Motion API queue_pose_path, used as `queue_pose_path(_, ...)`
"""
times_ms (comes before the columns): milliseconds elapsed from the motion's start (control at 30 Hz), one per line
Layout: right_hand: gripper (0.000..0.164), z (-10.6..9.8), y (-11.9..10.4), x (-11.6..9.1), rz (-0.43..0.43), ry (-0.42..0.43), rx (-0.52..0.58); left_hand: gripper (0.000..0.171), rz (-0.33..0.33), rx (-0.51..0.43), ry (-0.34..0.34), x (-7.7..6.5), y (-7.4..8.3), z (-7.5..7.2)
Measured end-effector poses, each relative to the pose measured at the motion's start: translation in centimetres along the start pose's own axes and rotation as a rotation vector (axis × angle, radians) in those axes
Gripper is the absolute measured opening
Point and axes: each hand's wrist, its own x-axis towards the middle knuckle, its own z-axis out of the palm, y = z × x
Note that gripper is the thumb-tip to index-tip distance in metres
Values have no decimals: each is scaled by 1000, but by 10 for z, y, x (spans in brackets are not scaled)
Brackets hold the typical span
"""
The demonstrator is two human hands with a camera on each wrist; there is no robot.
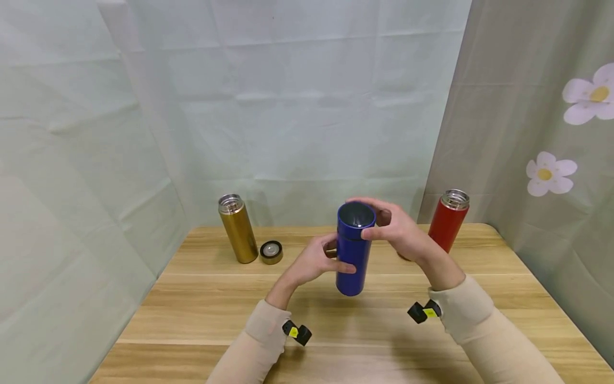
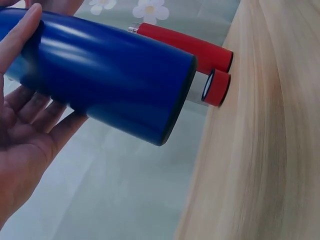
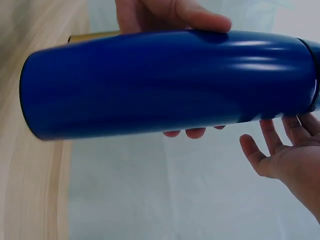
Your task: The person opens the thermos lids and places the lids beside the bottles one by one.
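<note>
A blue vacuum flask (image 1: 352, 282) is held upright, slightly tilted, above the wooden table. Its blue-rimmed lid (image 1: 356, 214) with a dark glossy top sits on it, a thin seam below. My left hand (image 1: 314, 261) grips the body from the left, thumb across the front and fingers behind, as the left wrist view also shows. At the top, my right hand (image 1: 403, 229) holds the lid between thumb and fingers. In the right wrist view the flask's body (image 3: 150, 85) spans the picture, its lid end cut off at the edge.
To the left stands a gold flask (image 1: 240, 232) with its mouth uncovered, its gold cap (image 1: 272, 253) beside it. An uncapped red flask (image 1: 446, 226) stands behind the right forearm, its red cap (image 2: 217, 87) nearby on the table (image 1: 201, 309). Pale curtains (image 1: 307, 106) hang behind.
</note>
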Motion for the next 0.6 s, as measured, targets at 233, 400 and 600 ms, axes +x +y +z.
queue_pose_path(233,78,12,0,-3,58,148,-131,72,-27,-2,95,1,-2,0)
queue_pose_path(400,74,21,0,0,89,259,-209,73,-26,5,131,2,-4,-1)
queue_pose_path(600,68,15,0,0,79,199,-150,73,-23,-11,90,2,-3,-1)
